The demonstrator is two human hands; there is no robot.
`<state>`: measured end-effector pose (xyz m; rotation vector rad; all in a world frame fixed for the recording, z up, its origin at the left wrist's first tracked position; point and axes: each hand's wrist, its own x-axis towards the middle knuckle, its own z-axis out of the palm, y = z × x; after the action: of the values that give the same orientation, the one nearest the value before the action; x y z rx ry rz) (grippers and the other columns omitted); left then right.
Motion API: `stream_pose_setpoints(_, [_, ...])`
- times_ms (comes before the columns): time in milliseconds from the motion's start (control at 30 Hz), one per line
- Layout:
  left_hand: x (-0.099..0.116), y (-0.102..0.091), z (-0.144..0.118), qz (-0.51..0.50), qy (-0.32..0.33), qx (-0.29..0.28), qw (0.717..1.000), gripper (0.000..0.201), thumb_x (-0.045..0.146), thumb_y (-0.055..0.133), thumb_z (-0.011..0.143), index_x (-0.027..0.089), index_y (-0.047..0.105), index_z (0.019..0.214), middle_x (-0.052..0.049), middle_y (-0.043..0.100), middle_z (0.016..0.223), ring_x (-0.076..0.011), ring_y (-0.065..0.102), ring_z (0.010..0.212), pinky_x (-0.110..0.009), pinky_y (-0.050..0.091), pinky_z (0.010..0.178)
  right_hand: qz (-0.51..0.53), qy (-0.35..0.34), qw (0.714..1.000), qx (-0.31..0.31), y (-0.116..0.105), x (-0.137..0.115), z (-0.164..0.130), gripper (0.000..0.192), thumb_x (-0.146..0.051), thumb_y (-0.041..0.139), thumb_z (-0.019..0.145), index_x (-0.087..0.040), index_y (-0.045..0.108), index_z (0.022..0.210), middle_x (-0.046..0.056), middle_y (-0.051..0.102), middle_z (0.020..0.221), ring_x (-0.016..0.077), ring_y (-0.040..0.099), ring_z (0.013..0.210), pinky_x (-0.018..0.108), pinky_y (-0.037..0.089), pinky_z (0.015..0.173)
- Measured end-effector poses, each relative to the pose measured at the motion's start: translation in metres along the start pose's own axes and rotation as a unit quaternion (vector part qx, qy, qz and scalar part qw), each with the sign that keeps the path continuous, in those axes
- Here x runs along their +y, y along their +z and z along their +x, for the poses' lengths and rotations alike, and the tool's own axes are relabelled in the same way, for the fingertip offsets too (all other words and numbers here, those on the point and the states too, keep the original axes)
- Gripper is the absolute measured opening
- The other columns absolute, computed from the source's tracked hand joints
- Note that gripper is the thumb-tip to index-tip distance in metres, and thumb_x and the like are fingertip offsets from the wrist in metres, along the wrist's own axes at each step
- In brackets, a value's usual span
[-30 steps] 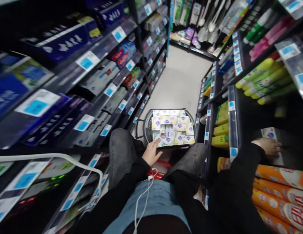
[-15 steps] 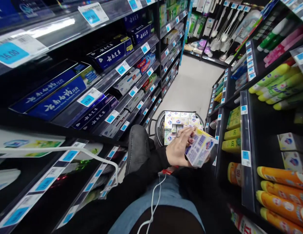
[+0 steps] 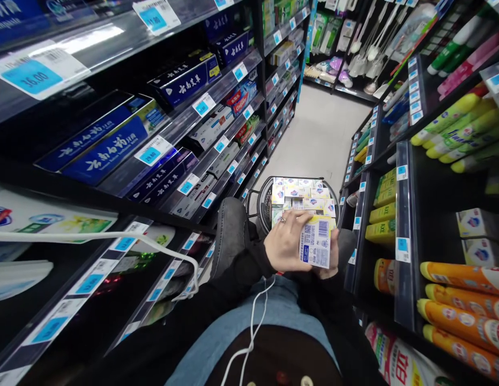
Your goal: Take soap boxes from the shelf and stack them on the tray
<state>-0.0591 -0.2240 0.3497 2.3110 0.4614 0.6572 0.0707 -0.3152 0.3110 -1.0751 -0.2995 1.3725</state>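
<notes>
Between my two hands is a small white and yellow soap box [image 3: 315, 244], its printed side with a barcode facing up. My left hand [image 3: 288, 241] grips it from the left, fingers over the far edge and a ring on one finger. On the other side my right hand [image 3: 333, 256] holds the right edge, partly hidden by the box. Just beyond, several similar soap boxes [image 3: 299, 188] sit in rows within a round black perforated container [image 3: 266, 206]. My hands cover the near part of that container.
Toothpaste boxes [image 3: 108, 153] fill the shelves on my left, above price tags [image 3: 155, 151]. To the right, shelves hold yellow boxes [image 3: 380, 228], white soap boxes [image 3: 476, 222] and orange packages [image 3: 462, 297]. A white cable [image 3: 153, 244] crosses at left. Pale floor [image 3: 317, 126] runs ahead.
The soap box has turned, so its barcode side now faces up more squarely, and it sits slightly further left. My right hand has come into clearer view at its right edge.
</notes>
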Motion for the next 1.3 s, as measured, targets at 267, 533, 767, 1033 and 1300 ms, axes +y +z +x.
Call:
stream_pose_setpoints(267, [0.002, 0.024, -0.016, -0.068, -0.098, -0.008, 0.993, 0.112, 0.044, 0.083, 0.052, 0.014, 0.030, 0.147, -0.019, 0.037, 0.137, -0.0402, 0.034, 0.134, -0.055, 0.031, 0.113, 0.089, 0.128, 0.988, 0.014, -0.021, 0.025, -0.021, 0.062, -0.073, 0.070, 0.056, -0.028, 0.070, 0.099, 0.006, 0.069, 0.111, 0.0326, 0.055, 0.121, 0.049, 0.053, 0.092])
stream_pose_setpoints(533, [-0.040, 0.035, -0.018, -0.317, -0.258, -0.063, 0.910, 0.108, 0.048, 0.083, 0.059, 0.015, 0.035, 0.150, -0.019, 0.036, 0.148, -0.0377, 0.031, 0.141, -0.053, 0.025, 0.117, 0.156, 0.126, 0.979, -0.013, -0.001, 0.027, -0.018, 0.058, -0.066, 0.065, 0.074, -0.028, 0.061, 0.117, 0.003, 0.066, 0.116, 0.0180, 0.064, 0.094, 0.032, 0.056, 0.076])
stream_pose_setpoints(767, [-0.115, 0.025, -0.055, -0.351, -0.469, -0.087, 0.806, 0.124, 0.034, 0.090, 0.050, 0.015, 0.024, 0.153, -0.025, 0.037, 0.150, -0.0364, 0.040, 0.137, -0.050, 0.037, 0.108, -0.592, 0.007, 0.804, 0.059, -0.051, 0.048, 0.038, 0.056, -0.042, 0.079, 0.066, -0.016, 0.061, 0.112, 0.014, 0.062, 0.110, 0.0299, 0.059, 0.105, 0.039, 0.046, 0.092])
stream_pose_setpoints(1033, [-0.195, 0.049, -0.038, -0.322, -0.610, 0.055, 0.722, 0.048, 0.032, 0.054, 0.090, 0.015, 0.047, 0.135, -0.017, 0.050, 0.143, -0.0248, 0.050, 0.130, -0.031, 0.048, 0.091, -0.801, -0.088, 0.581, -0.114, -0.052, 0.073, 0.173, 0.068, -0.024, 0.079, 0.070, -0.011, 0.052, 0.131, 0.017, 0.053, 0.124, 0.0309, 0.047, 0.114, 0.040, 0.039, 0.100])
stream_pose_setpoints(1300, [-0.227, 0.081, -0.016, -0.319, -0.584, 0.026, 0.746, 0.035, 0.039, 0.058, 0.088, 0.014, 0.064, 0.112, -0.014, 0.069, 0.107, -0.0298, 0.060, 0.113, -0.037, 0.051, 0.083, -0.786, -0.110, 0.605, -0.061, -0.068, 0.098, 0.213, 0.050, -0.011, 0.069, 0.073, -0.005, 0.050, 0.119, 0.022, 0.048, 0.125, 0.0291, 0.046, 0.118, 0.039, 0.042, 0.102])
